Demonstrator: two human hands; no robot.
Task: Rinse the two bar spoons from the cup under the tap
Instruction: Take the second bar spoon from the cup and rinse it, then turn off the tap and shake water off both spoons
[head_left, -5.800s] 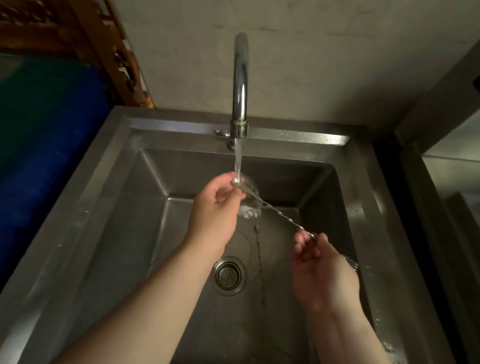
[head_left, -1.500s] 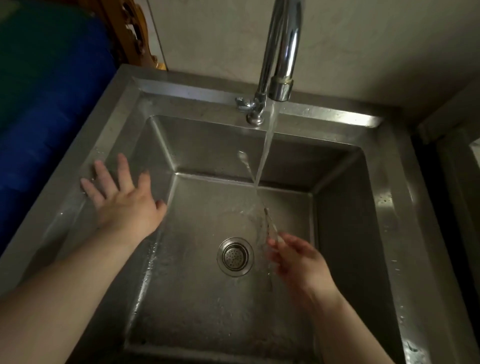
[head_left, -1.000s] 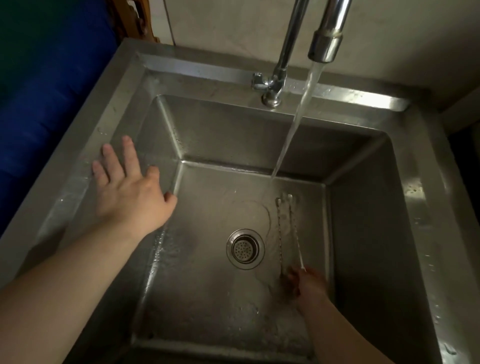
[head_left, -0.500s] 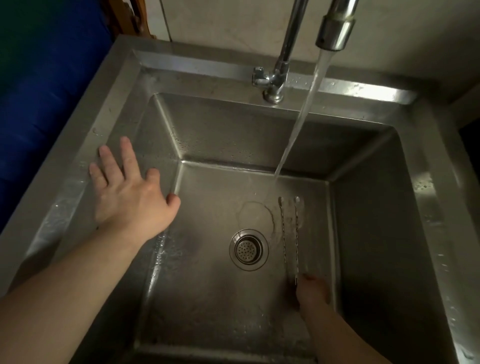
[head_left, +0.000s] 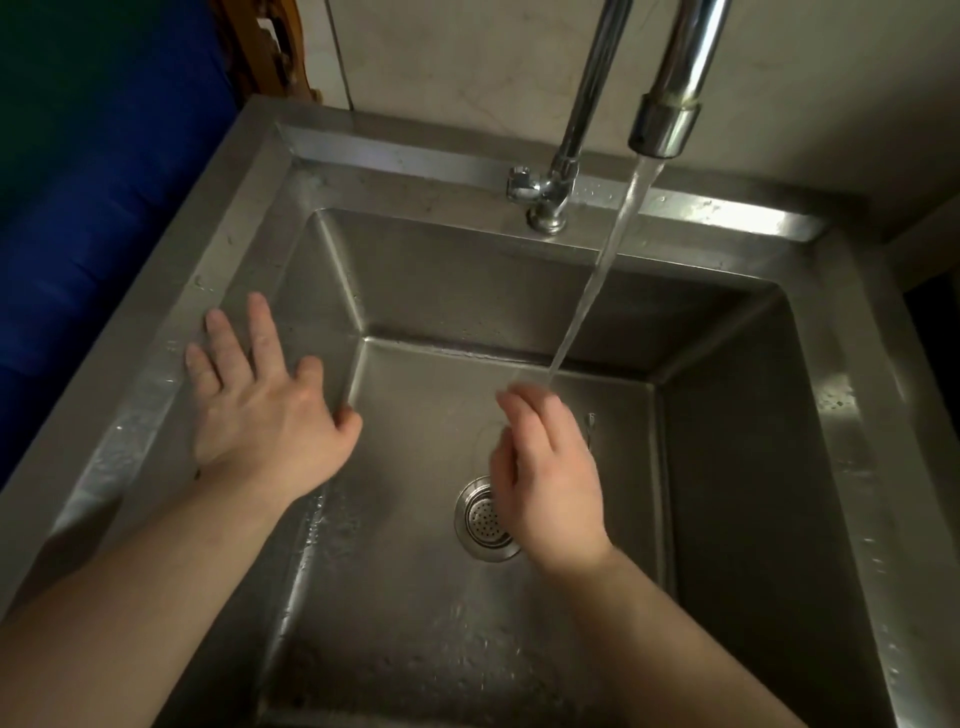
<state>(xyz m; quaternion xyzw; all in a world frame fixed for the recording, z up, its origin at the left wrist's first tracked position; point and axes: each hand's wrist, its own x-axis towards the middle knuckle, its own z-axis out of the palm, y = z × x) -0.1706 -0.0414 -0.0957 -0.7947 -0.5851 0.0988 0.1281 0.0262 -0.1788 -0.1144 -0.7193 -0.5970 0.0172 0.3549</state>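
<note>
Water runs from the tap spout (head_left: 665, 124) in a slanted stream (head_left: 597, 280) into the steel sink (head_left: 727, 223). My right hand (head_left: 548, 467) is raised over the basin with its fingertips in the stream and nothing in it. The tip of one bar spoon (head_left: 590, 423) shows on the sink floor just right of that hand. The remainder of the spoons is hidden under the hand. My left hand (head_left: 260, 415) lies flat and spread on the sink's left wall and rim. No cup is in view.
The round drain strainer (head_left: 480, 519) sits in the floor, partly under my right wrist. The tap's handle (head_left: 524, 187) is on the back rim. A blue surface (head_left: 78, 234) borders the sink on the left, a tiled wall behind.
My right hand let go of the spoons on the sink floor and rose from the near end of the basin into the stream. My left hand stayed on the rim.
</note>
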